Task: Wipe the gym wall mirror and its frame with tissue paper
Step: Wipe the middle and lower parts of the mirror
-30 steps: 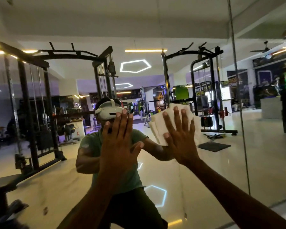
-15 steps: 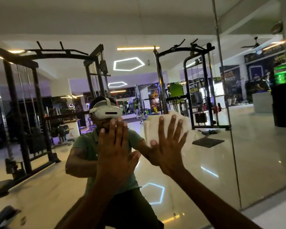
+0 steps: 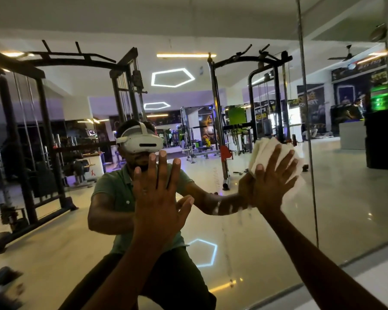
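The left hand [image 3: 159,198] is raised with its fingers straight and spread, holding nothing, its palm toward the mirror [image 3: 345,198]. The right hand [image 3: 270,182] presses a folded wad of white tissue paper [image 3: 263,147] flat against the glass with straight, spread fingers, near the vertical seam [image 3: 309,175] toward the mirror's right edge. The glass reflects the person crouching in a white headset [image 3: 141,142], with cable machines [image 3: 217,121] behind.

The right hand [image 3: 269,184] has slid the tissue [image 3: 276,151] rightward.

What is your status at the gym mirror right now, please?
Left hand flat on the large wall mirror. Right hand presses the white folded tissue paper against the glass. Nothing blocking.
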`<action>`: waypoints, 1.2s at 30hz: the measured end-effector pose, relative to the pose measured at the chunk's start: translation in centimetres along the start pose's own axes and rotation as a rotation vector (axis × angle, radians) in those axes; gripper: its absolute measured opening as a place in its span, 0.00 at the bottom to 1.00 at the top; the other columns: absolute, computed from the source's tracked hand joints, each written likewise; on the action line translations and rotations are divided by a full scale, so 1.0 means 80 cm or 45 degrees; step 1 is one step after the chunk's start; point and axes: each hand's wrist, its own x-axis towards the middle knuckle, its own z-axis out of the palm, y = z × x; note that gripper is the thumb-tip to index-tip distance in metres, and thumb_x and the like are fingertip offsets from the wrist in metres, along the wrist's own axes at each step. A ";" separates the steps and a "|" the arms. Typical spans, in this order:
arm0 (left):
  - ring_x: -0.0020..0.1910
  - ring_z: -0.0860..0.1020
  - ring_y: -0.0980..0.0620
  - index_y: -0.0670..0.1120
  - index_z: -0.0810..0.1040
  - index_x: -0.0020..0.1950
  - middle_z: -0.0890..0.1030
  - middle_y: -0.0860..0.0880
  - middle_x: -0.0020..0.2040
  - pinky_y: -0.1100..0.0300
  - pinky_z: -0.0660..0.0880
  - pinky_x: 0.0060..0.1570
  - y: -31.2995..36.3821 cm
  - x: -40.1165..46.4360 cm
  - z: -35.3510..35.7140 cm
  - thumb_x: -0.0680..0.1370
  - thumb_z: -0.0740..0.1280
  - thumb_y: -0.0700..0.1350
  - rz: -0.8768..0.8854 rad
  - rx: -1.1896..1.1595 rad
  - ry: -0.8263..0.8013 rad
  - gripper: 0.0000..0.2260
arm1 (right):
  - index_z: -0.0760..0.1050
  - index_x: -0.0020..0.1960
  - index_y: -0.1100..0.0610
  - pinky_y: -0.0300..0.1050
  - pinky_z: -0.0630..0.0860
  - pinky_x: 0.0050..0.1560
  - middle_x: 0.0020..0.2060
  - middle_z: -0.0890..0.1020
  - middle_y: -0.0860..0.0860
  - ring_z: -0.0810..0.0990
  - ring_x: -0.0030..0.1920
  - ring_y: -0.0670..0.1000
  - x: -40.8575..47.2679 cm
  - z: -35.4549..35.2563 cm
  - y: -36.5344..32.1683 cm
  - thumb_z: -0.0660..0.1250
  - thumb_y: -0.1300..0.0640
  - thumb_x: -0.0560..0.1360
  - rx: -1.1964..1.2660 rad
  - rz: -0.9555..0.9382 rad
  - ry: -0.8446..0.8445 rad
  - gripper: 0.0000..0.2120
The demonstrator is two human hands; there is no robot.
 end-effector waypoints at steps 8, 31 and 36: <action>0.83 0.47 0.35 0.46 0.50 0.85 0.48 0.37 0.84 0.30 0.51 0.77 -0.001 -0.001 -0.002 0.80 0.54 0.67 0.035 -0.031 0.043 0.41 | 0.48 0.86 0.48 0.75 0.41 0.79 0.85 0.42 0.58 0.40 0.84 0.64 -0.068 0.000 -0.002 0.44 0.38 0.84 -0.202 -0.851 -0.200 0.33; 0.83 0.45 0.36 0.47 0.51 0.85 0.48 0.39 0.85 0.32 0.51 0.78 0.012 -0.052 0.004 0.85 0.49 0.59 0.062 -0.040 -0.034 0.31 | 0.45 0.86 0.53 0.74 0.44 0.79 0.85 0.42 0.59 0.40 0.84 0.63 -0.055 -0.014 0.139 0.38 0.35 0.85 -0.104 -0.045 -0.103 0.36; 0.83 0.44 0.35 0.47 0.48 0.85 0.43 0.39 0.84 0.34 0.45 0.79 0.027 -0.057 0.001 0.84 0.50 0.61 -0.012 -0.040 -0.067 0.33 | 0.48 0.86 0.53 0.73 0.47 0.80 0.85 0.48 0.59 0.45 0.84 0.65 -0.120 0.029 0.058 0.40 0.36 0.82 0.089 0.506 0.068 0.37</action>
